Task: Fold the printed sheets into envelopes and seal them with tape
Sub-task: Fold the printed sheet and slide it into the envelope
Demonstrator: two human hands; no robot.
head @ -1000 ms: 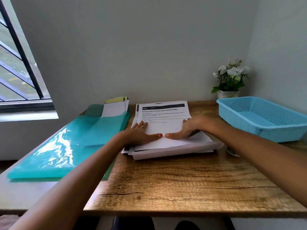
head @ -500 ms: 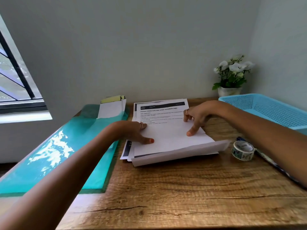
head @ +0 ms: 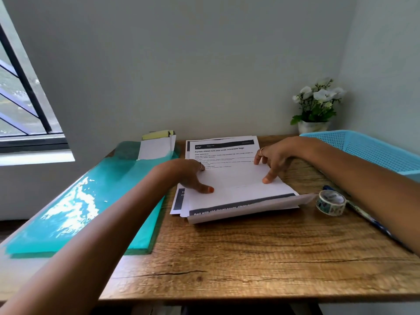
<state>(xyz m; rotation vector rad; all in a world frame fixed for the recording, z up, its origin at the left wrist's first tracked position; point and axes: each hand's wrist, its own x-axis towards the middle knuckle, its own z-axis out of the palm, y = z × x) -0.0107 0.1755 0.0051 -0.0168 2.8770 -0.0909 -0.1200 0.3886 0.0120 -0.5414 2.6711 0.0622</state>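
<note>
A stack of printed sheets (head: 223, 150) lies at the back middle of the wooden table (head: 250, 258). The top sheet (head: 236, 185) is folded up from the near side, its blank back showing. My left hand (head: 191, 176) presses on the fold's left edge, thumb flat on the paper. My right hand (head: 271, 159) rests on the right side, thumb pressing the folded flap, other fingers bent over its far edge. A roll of patterned tape (head: 330, 202) stands to the right of the stack. White envelopes (head: 156, 145) stick out of a teal folder (head: 91, 196) on the left.
A blue plastic basket (head: 372, 151) sits at the right back. A potted white flower (head: 314, 105) stands in the corner. A blue patterned pen or strip (head: 363, 214) lies under my right forearm. A window is at the left.
My hands have spread apart along the fold, left hand to the left edge and right hand to the right edge. The view shifted, bringing the tape roll into sight.
</note>
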